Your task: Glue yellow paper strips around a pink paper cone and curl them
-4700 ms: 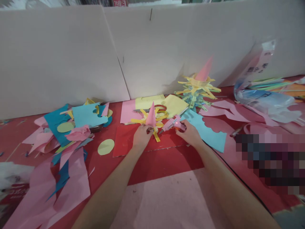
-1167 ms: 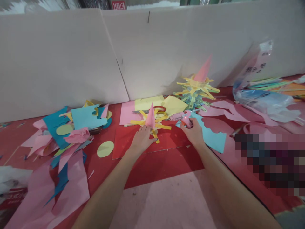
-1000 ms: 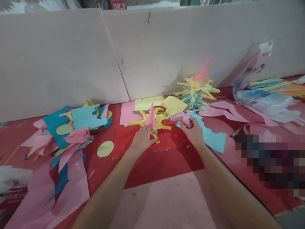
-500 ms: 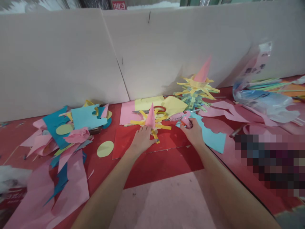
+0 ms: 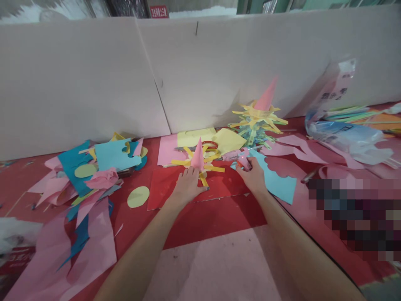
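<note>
A pink paper cone (image 5: 197, 158) stands upright amid yellow paper strips (image 5: 214, 168) that spread out like rays. My left hand (image 5: 186, 184) lies at its near left side, fingers stretched out against the cone's base and thumb apart. To the right, my right hand (image 5: 254, 176) is closed around the handle of a pink hot glue gun (image 5: 242, 158). The gun's nozzle points left, close to the yellow strips. Beneath the cone piece lies a red sheet (image 5: 169, 188). Scissors (image 5: 209, 144) with red handles rest just behind the cone, partly hidden.
A taller layered paper piece (image 5: 261, 115) with a pink cone top stands at the back right. Cut paper scraps (image 5: 105, 177) pile up on the left, near a yellow paper disc (image 5: 138, 197). Plastic bags (image 5: 347, 133) lie right. White boards (image 5: 94, 83) wall off the back.
My left thumb has shifted slightly beside the strips. The glue gun and right hand stay almost in place, and the view has tilted a little.
</note>
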A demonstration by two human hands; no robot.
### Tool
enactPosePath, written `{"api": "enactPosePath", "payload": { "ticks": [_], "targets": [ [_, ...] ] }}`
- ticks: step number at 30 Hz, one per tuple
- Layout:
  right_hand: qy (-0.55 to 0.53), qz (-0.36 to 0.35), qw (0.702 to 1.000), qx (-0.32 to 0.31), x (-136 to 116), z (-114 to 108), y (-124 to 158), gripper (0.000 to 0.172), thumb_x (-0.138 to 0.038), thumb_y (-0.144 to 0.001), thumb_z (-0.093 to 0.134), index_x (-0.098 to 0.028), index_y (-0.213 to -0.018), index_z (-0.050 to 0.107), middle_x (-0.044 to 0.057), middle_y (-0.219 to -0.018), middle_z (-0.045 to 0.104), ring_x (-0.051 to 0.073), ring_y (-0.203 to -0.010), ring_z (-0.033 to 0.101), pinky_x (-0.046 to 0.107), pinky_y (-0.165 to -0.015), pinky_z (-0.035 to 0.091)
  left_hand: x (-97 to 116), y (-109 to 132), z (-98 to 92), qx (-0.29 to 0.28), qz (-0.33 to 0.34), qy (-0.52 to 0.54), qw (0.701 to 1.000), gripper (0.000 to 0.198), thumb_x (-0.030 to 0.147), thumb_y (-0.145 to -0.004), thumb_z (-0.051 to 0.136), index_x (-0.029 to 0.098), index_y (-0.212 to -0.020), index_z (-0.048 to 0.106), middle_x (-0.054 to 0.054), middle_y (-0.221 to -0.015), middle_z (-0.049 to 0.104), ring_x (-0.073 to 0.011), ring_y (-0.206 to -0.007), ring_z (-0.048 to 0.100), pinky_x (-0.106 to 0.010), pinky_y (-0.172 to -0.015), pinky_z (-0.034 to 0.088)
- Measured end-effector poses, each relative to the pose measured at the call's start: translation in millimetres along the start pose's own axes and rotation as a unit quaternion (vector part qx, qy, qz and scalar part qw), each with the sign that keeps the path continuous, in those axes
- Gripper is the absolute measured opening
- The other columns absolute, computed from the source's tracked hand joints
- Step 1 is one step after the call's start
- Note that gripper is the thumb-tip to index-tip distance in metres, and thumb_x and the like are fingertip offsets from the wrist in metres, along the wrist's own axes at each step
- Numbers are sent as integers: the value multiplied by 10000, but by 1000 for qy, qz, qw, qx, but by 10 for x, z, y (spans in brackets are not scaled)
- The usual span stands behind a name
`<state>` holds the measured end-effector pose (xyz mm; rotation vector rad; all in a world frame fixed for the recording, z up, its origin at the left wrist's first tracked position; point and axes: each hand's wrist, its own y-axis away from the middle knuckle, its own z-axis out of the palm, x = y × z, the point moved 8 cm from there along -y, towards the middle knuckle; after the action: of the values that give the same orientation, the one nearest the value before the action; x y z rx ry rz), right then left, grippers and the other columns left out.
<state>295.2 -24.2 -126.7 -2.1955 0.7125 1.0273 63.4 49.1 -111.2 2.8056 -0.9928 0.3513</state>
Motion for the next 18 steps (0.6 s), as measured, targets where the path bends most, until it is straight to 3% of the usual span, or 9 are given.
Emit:
{"api": "enactPosePath", "payload": {
  "ticks": [18],
  "targets": [
    [-24, 5, 1000, 4, -12, -35, -26, 441, -494, -634, 630, -187, -934, 528, -19, -720, 525, 131, -625, 453, 264, -612, 380, 26, 50, -2, 0, 16, 1, 1000, 427, 439, -798, 513, 194, -1142, 453, -112, -1166, 497, -285, -1074, 476, -427, -874, 396]
  ]
}}
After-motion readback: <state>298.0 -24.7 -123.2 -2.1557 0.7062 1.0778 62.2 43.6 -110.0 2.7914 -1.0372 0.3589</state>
